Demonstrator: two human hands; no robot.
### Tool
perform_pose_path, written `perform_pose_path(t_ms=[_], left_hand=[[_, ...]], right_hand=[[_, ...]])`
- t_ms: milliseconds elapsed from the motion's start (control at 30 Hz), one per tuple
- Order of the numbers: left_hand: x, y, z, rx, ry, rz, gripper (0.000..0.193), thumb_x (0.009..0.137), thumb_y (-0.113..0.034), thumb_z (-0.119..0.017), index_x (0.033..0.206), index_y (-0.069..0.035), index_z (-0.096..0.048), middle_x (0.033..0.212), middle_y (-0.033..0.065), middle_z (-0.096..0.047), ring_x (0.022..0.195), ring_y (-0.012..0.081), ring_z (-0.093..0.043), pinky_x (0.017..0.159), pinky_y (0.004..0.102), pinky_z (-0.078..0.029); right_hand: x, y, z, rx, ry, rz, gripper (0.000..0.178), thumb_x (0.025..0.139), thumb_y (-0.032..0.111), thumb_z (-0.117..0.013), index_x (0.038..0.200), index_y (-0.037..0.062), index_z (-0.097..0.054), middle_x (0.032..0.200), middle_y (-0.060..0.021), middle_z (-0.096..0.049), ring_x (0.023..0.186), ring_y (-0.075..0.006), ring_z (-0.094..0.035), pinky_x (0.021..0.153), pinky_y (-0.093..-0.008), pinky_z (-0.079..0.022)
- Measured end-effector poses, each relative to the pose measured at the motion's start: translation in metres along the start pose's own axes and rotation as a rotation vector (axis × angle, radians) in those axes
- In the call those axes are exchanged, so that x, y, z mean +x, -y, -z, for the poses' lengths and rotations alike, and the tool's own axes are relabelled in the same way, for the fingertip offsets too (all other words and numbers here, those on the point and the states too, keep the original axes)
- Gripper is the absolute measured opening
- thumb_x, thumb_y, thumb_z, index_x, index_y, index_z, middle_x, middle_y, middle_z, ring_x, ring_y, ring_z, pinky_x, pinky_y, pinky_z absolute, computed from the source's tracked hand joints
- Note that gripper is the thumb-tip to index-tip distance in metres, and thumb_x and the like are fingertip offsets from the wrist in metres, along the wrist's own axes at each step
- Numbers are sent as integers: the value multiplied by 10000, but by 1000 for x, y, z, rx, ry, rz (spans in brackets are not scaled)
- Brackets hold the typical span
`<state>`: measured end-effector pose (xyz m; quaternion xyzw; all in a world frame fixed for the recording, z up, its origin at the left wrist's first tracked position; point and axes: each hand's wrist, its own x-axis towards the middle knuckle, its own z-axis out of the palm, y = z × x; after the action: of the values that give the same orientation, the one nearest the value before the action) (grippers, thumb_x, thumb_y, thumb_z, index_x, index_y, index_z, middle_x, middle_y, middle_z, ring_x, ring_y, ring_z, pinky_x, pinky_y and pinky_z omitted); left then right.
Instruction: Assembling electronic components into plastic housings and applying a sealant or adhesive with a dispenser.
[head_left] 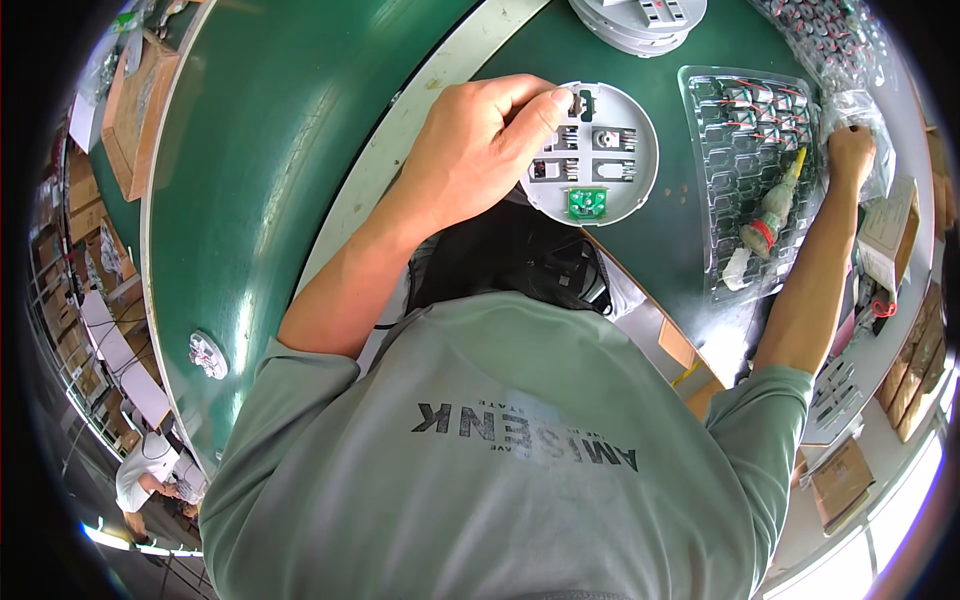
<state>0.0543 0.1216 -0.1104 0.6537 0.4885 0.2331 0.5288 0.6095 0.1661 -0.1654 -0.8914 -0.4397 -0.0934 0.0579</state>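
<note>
My left hand [480, 150] is closed at the upper left rim of a round light-grey plastic housing [605, 152], thumb and fingers pinching its edge. Inside the housing are several metal contact pieces and a small green circuit board [587, 204] near its bottom edge. Over on the right, my right hand [850, 155] is curled against a clear plastic bag [862, 112]; its fingertips and anything in them are hidden.
Between my hands lies a clear blister tray [712, 185] with several small wired parts [765, 115] and a yellow-tipped bottle [772, 215]. Stacked grey housings [640, 25] stand at the back. A loose white part [207, 355] lies on the green tabletop [270, 130]. Another person [150, 475] is far left.
</note>
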Motion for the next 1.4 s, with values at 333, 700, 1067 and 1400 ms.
perform_pose_path(t_ms=[333,700,1067,1400], left_hand=[[2,5,-3,-42,-55,-28,366,1106,-296,-655,1080,51,-767,703,81,-656,620,127,-558,583,335,-458],[4,3,-5,-29,-39,-18,364,1131,-291,-641,1140,51,-767,736,9,-629,674,67,-510,595,289,-429],[13,4,-5,-22,-12,-10,324,1117,-239,-644,1136,63,-758,780,90,-708,691,111,-597,635,315,-495],[12,11,-7,-41,-65,-51,358,1133,-296,-656,1121,45,-762,731,-32,-581,695,40,-477,593,270,-398]], right_hand=[[-2,-2,-14,52,-88,-27,407,909,302,-674,1190,27,-781,1214,-271,-768,1164,-469,-725,1033,-524,-547],[-2,-7,-22,76,-93,-37,385,899,283,-668,1184,51,-782,1198,-242,-781,1163,-440,-730,1039,-502,-542],[-17,6,-2,129,-165,51,378,955,320,-668,1167,24,-769,1201,-244,-777,1133,-451,-730,993,-526,-553],[-155,96,125,35,374,65,611,977,471,-716,1442,79,-654,1034,-207,-792,987,-417,-765,891,-493,-570]])
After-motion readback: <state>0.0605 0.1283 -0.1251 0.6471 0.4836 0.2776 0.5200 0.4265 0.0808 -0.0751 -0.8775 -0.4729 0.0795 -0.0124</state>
